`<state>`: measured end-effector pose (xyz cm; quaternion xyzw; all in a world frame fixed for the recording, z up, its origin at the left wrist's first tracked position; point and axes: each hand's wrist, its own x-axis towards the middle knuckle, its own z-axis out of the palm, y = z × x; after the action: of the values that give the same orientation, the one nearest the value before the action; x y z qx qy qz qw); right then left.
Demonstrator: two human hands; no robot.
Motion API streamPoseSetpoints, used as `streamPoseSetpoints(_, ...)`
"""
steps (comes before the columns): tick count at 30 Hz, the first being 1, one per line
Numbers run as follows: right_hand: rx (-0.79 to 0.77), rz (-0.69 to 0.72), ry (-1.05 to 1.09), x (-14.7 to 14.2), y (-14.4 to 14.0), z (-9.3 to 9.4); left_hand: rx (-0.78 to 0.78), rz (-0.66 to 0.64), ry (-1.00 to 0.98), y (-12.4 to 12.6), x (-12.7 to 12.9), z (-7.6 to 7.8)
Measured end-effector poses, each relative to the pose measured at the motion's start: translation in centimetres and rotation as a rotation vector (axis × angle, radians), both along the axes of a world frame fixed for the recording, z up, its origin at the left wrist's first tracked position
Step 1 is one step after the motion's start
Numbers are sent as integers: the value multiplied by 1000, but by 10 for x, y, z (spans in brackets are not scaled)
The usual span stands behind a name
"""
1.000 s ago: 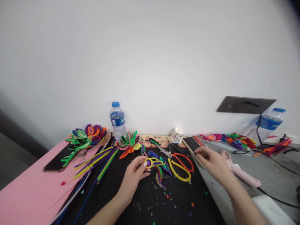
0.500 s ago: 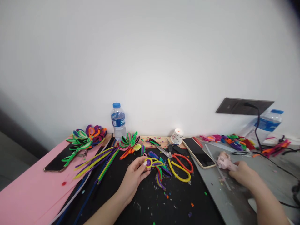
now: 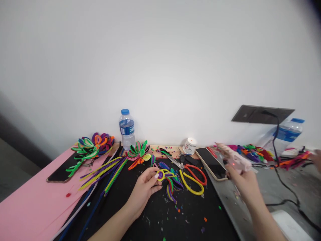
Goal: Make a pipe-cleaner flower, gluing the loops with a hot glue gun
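Note:
My left hand (image 3: pixel 147 183) pinches a small yellow-and-purple pipe cleaner coil (image 3: pixel 161 175) between thumb and fingers, above the black mat (image 3: pixel 150 214). Beside the coil lie looped pipe cleaner petals (image 3: pixel 174 180) in purple, green, red and blue. Wrapped round the handle of a pale pink glue gun (image 3: pixel 237 160), my right hand (image 3: pixel 244 182) is raised at the right. A red light glows on the gun's side, and its nozzle points up and left. Scissors (image 3: pixel 193 177) with red and yellow handles lie between my hands.
A phone (image 3: pixel 213 164) lies left of the glue gun. Black cords (image 3: pixel 286 177) run over the grey table (image 3: pixel 265 190). Water bottles (image 3: pixel 127 130) stand by the wall. Pipe cleaner flowers (image 3: pixel 92 147) and loose stems (image 3: pixel 102 170) lie leftward. Another person's blurred hand (image 3: pixel 316 159) shows at the right edge.
My right hand has lifted the glue gun off the grey table and brought it left and upward, its nozzle tilting up. Another hand has appeared at the right edge. My left hand stays nearly still.

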<state>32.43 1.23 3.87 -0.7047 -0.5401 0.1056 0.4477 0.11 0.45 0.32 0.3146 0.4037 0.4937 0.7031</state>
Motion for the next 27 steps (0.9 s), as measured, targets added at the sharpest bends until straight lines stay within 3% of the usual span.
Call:
streamPoseSetpoints(5, -132, 303, 413, -35, 2, -17, -13, -12, -39, 0, 0, -3)
streamPoseSetpoints(9, -191, 419, 695, -63, -2, -22, -17, -22, -69, 0, -1, -5)
streamPoseSetpoints(14, -309, 554, 901, -81, -10, -23, -23, -51, -104, -2, 0, -4)
streamPoseSetpoints(17, -379, 633, 929, -85, -14, -25, -21, -71, -121, -2, 0, -4)
streamPoseSetpoints(27, -509, 698, 786, -92, -20, -37, -50, -117, -160, -5, 4, -6)
